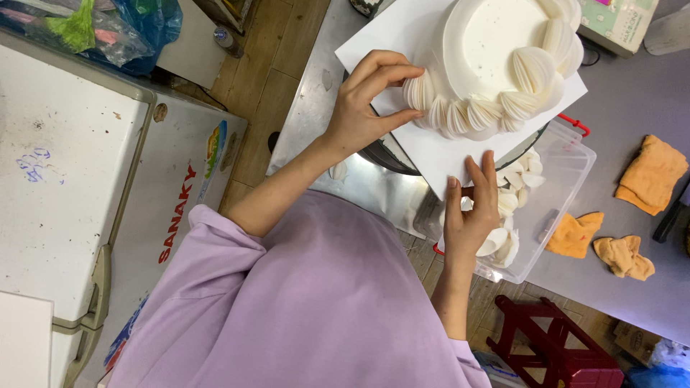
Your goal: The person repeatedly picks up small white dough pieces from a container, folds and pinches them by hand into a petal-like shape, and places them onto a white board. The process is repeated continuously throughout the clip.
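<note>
Nearest the camera, a lilac sleeve [309, 302] is seen, from which both bare forearms are stretched out over the worktop [632, 93]. Just below the right elbow a dark red stool [553, 345] is set on the floor. The right hand [471, 212] is raised over a clear plastic tub [557, 190], its fingers drawn narrowly together; whether a white disc is pinched between them cannot be told, as the tips are laid against the edge of the white board [445, 154]. Loose white discs [514, 190] are heaped inside the tub, beside and beneath that hand. To the right of the tub, three orange cloths [650, 172] are strewn on the grey surface, well apart from the hands. Further out, the left hand [363, 108] is held at the near rim of the white cake [496, 50], thumb and forefinger closed on a folded disc in the row of fanned white petals [460, 115] that is laid around the cake's edge. The cake is carried on the white board, which is set on a dark round stand [384, 154]. Off to the left, a white chest freezer [79, 165] is seen.
</note>
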